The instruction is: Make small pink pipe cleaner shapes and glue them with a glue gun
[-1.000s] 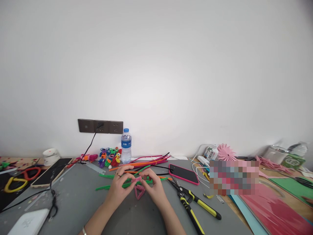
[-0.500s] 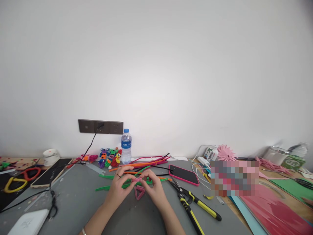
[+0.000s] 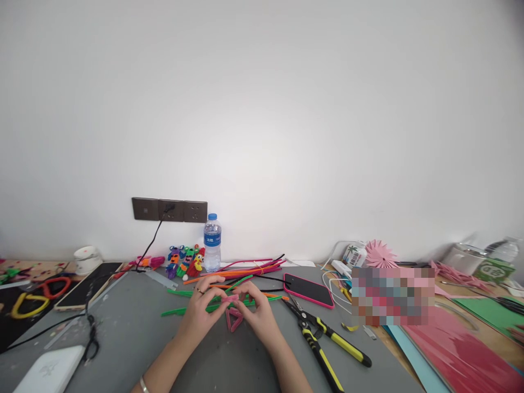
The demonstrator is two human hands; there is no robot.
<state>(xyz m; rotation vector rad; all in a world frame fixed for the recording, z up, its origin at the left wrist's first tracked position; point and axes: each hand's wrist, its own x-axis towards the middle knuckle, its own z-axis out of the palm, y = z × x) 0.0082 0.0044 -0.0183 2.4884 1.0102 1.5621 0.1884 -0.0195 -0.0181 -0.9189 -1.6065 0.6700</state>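
Observation:
My left hand (image 3: 204,305) and my right hand (image 3: 256,307) meet near the middle of the table, fingertips pinched on either end of a short pink pipe cleaner piece (image 3: 230,298). Just below it, a pink pipe cleaner bent into a triangle (image 3: 234,320) rests on the grey mat. Green pipe cleaners (image 3: 174,313) lie behind and beside my left hand, partly hidden by it. A bundle of red, pink and orange pipe cleaners (image 3: 254,271) lies beyond my fingers.
Yellow-black pliers (image 3: 323,338) lie right of my right arm, with a pink-cased phone (image 3: 309,291) behind them. A water bottle (image 3: 212,245) and small pipe cleaner figures (image 3: 186,262) stand by the wall. A white power bank (image 3: 51,371) is at front left; coloured paper (image 3: 458,349) lies right.
Both hands stay in nearly the same place, still pinching the pink piece, which shows a little more between the fingertips. The whole view has shifted very slightly.

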